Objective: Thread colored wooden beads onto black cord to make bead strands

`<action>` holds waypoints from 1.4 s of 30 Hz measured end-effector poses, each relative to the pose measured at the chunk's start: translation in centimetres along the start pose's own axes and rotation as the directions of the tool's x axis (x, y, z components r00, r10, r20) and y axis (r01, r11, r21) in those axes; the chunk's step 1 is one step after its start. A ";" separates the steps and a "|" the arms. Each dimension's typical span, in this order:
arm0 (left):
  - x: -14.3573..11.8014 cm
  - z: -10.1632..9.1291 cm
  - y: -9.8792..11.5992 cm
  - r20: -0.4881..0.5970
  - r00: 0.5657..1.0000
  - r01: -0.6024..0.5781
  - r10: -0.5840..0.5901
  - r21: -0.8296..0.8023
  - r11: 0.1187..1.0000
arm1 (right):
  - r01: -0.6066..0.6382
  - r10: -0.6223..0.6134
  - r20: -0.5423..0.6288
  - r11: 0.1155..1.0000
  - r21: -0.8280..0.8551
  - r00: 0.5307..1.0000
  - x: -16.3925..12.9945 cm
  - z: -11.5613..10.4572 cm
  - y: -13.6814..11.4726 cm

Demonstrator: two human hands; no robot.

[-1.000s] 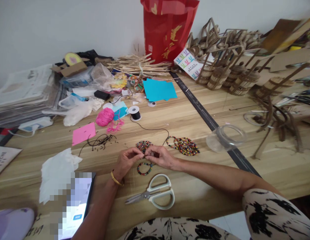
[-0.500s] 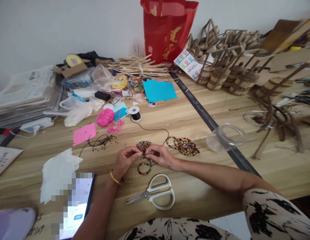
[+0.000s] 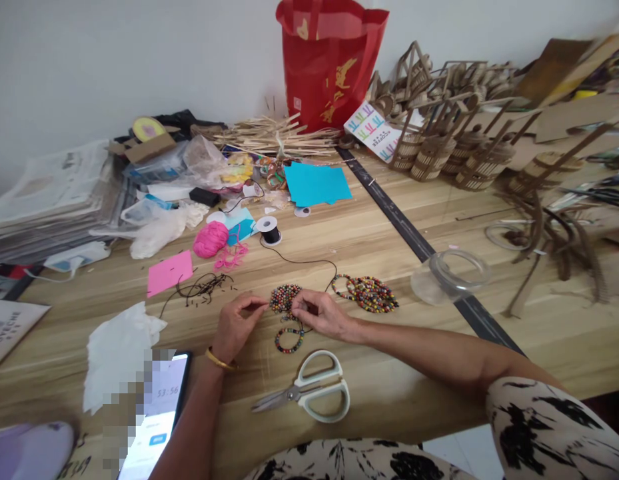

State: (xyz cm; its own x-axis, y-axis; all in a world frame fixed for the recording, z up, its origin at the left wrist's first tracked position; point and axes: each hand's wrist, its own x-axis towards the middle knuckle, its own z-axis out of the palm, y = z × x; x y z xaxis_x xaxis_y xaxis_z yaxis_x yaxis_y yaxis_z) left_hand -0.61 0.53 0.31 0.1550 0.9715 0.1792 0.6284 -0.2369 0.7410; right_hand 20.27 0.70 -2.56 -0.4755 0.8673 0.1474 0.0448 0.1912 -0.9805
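My left hand (image 3: 239, 325), a yellow bangle at its wrist, hovers left of a pile of loose multicoloured beads (image 3: 284, 297). Its thumb and forefinger are pinched together; anything between them is too small to see. My right hand (image 3: 325, 315) is closed at the pile's right edge, pinching the thin black cord (image 3: 305, 261) with a few beads just below its fingertips. The cord runs from a white spool (image 3: 268, 229) and partly disappears behind this hand. Below the hands lies a small beaded bracelet (image 3: 289, 352). Several finished bead strands (image 3: 373, 295) are heaped to the right.
White-handled scissors (image 3: 309, 392) lie nearest me, with a phone (image 3: 162, 407) to their left. Black cord scraps (image 3: 204, 288), pink paper (image 3: 170, 273) and pink yarn (image 3: 210, 239) sit at left. A clear plastic ring (image 3: 452, 277) and small wooden buckets (image 3: 432, 158) stand at right.
My left hand has drawn away to the left from my right fingertips, uncovering more of the bead pile. My right hand has stayed nearly in place. The view has shifted slightly.
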 end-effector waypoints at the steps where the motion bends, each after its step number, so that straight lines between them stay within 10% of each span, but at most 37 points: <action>1: 0.0 0.0 0.1 0.031 0.999 -0.030 0.029 0.030 0.999 | 0.000 0.000 0.001 1.000 0.003 1.000 0.0 0.0 0.0; 25: 0.0 1.2 -0.1 0.113 0.980 -0.189 0.165 0.253 0.949 | 0.063 -0.063 0.002 0.995 -0.077 0.998 0.2 0.0 0.5; 42: 0.0 1.2 0.5 0.108 0.976 0.213 -0.187 -0.344 0.914 | -0.015 0.014 0.010 0.999 0.050 1.000 0.4 0.0 0.0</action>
State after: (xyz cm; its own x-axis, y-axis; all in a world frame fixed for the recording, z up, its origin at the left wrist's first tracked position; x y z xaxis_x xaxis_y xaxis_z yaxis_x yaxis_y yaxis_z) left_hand 0.60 0.39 -0.15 0.1166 0.9926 -0.0335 0.3453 -0.0089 0.9385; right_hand 20.06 1.08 -2.49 -0.4833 0.8654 0.1320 0.0081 0.1552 -0.9878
